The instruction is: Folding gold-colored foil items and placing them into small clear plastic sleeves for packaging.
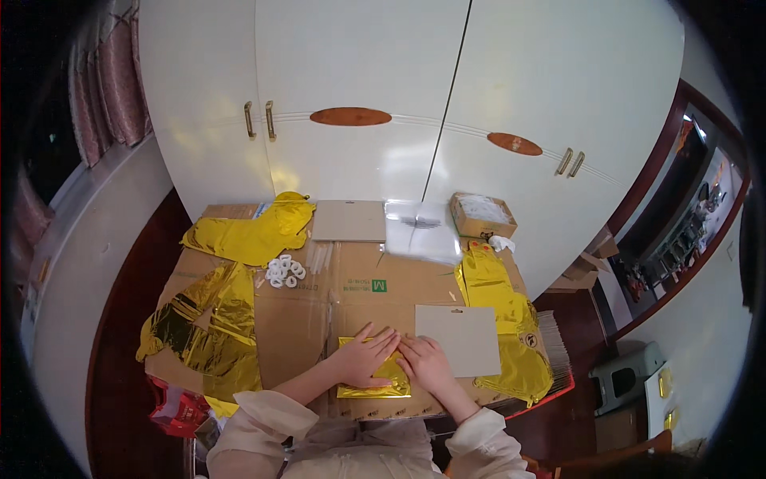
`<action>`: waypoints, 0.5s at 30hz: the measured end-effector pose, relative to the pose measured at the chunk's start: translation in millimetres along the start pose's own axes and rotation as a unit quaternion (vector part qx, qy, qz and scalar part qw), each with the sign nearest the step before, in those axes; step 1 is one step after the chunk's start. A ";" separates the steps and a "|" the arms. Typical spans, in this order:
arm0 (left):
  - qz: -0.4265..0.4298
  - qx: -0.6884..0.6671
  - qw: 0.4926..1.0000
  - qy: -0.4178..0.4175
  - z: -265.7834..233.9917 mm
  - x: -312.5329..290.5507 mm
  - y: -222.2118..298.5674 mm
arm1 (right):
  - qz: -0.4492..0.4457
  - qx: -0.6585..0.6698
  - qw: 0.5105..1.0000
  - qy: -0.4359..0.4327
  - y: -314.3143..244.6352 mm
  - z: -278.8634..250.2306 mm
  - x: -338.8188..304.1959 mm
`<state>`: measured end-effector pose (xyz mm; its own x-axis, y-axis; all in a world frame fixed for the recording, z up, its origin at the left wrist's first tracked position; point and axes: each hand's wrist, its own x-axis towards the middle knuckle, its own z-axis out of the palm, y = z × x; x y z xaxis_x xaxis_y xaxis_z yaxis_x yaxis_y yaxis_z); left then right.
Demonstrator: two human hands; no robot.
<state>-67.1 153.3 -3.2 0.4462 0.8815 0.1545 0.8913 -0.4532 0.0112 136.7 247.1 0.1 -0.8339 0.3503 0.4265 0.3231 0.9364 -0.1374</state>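
A folded piece of gold foil (373, 392), likely a flat foil balloon, lies on the cardboard at the near edge. My left hand (364, 359) rests flat on top of it, fingers stretched out and pointing up and to the right. My right hand (426, 361) presses at its right side, fingers extended, the tips meeting those of the left hand. Part of the foil is hidden beneath both hands. Just right of my right hand, and partly under it, lies a grey card (471, 339) with a hanging slot.
Gold foil balloons (249, 231) lie flat at left, with more gold foil (511, 311) at right. Small white rings (285, 271) sit left of centre. Clear plastic bags (419, 231), another grey card (349, 221) and an open box (483, 209) line the back, against white cabinets (359, 56).
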 end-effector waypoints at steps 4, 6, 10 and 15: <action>0.008 -0.009 1.000 0.020 0.9 -1.1 0.1 | -0.008 -0.037 0.999 -0.017 1.4 2.5 4.1; 0.004 -0.015 1.000 0.015 -0.3 -3.0 0.4 | -0.013 -0.052 0.998 -0.025 0.4 2.7 3.3; -0.033 -0.002 0.999 -0.031 -8.2 -12.6 -0.6 | -0.021 -0.072 0.997 -0.025 -0.5 3.7 1.8; -0.081 0.008 0.996 -0.048 -7.6 -38.6 -6.5 | -0.027 -0.077 0.996 -0.021 -2.6 3.7 1.3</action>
<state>-90.8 121.2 -1.7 0.3015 0.9518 0.0559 0.9530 -0.3026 0.0127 133.1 245.2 -2.3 -0.8686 0.3031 0.3919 0.3395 0.9403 0.0252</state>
